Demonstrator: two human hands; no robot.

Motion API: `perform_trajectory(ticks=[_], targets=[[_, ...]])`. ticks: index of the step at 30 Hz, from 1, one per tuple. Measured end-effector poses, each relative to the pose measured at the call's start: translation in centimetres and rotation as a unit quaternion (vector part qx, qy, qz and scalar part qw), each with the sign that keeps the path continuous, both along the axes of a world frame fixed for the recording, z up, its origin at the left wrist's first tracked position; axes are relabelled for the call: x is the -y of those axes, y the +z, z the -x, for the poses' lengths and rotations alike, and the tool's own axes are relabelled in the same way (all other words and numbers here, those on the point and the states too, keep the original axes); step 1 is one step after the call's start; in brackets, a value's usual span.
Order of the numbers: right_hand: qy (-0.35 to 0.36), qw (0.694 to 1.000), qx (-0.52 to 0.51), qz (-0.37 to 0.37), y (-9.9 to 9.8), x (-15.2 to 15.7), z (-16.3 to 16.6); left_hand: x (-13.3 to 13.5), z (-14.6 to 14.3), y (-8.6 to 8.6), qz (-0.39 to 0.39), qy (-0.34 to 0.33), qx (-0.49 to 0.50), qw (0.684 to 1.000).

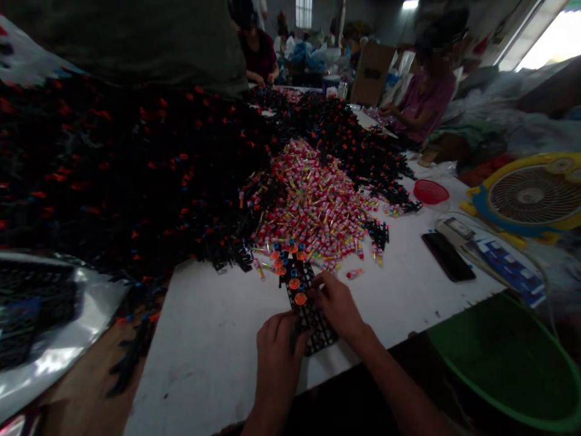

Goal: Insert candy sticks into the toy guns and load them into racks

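A black tray with rows of holes [323,339] lies on the white table in front of me. Black plastic pieces with orange discs and blue tips [300,298] stand at its far end, some of them bunched together. My left hand [276,345] is at the tray's near left side, fingers curled and closed around a dark, slim piece that is mostly hidden. Over the tray's right edge, my right hand [338,306] has its fingertips pinched together; what they hold cannot be made out. Beyond the tray rises a heap of small pink-and-yellow tubes [318,209].
A huge pile of black pieces with orange parts [136,175] fills the left. On the right are a phone [448,257], a red basket [431,191], a yellow-blue fan [531,194] and a green tub [503,363]. Two people [422,103] work farther back.
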State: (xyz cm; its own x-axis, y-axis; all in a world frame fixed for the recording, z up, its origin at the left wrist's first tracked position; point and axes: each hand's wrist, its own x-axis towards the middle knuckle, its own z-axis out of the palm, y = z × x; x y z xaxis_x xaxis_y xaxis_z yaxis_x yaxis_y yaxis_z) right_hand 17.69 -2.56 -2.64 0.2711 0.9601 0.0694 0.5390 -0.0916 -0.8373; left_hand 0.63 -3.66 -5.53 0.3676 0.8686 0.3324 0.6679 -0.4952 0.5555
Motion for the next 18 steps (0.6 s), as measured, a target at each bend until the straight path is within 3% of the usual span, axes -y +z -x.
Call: perform_trajectory(ticks=[2, 3, 5, 7, 9, 12, 13, 15, 18], targets=[[-0.148, 0.988, 0.046, -0.003, 0.2, 0.1, -4.7, -0.1, -0.2, -0.1, 0.002, 0.003, -0.001, 1.000], [-0.230, 0.968, 0.101, 0.016, 0.2, 0.1, -7.2, -0.1, -0.2, -0.1, 0.008, 0.004, 0.000, 1.000], [-0.324, 0.915, 0.212, 0.118, 0.0, 0.0, -11.6, -0.1, 0.0, 0.4, 0.032, -0.003, 0.011, 0.999], [-0.316, 0.907, 0.225, 0.165, -0.4, 0.0, -14.6, -0.4, 0.6, 1.8, 0.067, 0.004, 0.041, 0.997], [-0.284, 0.916, 0.212, 0.186, -0.7, 0.1, -16.0, -1.1, 1.4, 4.3, 0.071, 0.062, 0.082, 0.992], [-0.274, 0.917, 0.211, 0.201, -0.7, 0.6, -15.9, -3.3, 1.6, 9.4, -0.046, 0.178, 0.116, 0.976], [-0.279, 0.913, 0.216, 0.204, -0.6, 0.8, -15.5, -4.3, 1.2, 11.0, -0.095, 0.163, 0.121, 0.975], [-0.298, 0.908, 0.221, 0.193, -0.3, 1.3, -14.4, -6.4, -0.2, 13.5, -0.137, 0.061, 0.080, 0.985], [-0.290, 0.940, 0.143, 0.109, -0.2, 2.1, -11.9, -9.3, -3.0, 15.1, -0.118, -0.110, -0.027, 0.986]])
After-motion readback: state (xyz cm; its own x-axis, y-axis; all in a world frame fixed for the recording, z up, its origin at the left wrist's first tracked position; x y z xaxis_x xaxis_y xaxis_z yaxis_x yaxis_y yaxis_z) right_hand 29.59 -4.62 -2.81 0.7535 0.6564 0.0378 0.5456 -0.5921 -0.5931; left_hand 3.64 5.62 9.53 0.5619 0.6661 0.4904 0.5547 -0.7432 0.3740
